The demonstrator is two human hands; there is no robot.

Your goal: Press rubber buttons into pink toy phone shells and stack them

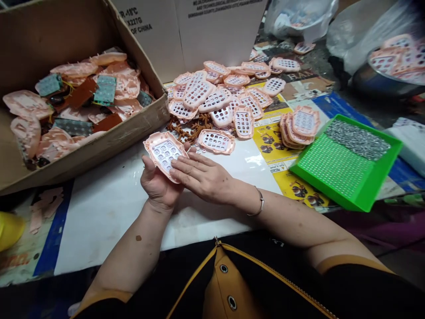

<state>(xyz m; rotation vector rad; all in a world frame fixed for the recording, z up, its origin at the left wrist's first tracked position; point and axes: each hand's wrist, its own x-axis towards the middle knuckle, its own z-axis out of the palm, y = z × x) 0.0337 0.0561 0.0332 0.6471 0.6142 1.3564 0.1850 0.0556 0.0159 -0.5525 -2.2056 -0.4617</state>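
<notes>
My left hand (158, 185) cradles a pink plastic keypad shell (163, 151) from below, fingers curled round its edge. The shell has a grid of key holes with white keys showing through. My right hand (203, 176) lies flat across the shell's lower right end, fingers stretched out and pressing on it. Both hands hover over a white sheet (109, 208) near the table's front edge. A silver bracelet (260, 204) circles my right wrist.
A cardboard box (66, 164) of pink shells and circuit boards stands at the left. A heap of pink keypad frames (219, 95) lies behind the hands, with a small stack (299, 126) to the right. A green tray (345, 166) holding small metal parts sits at the right.
</notes>
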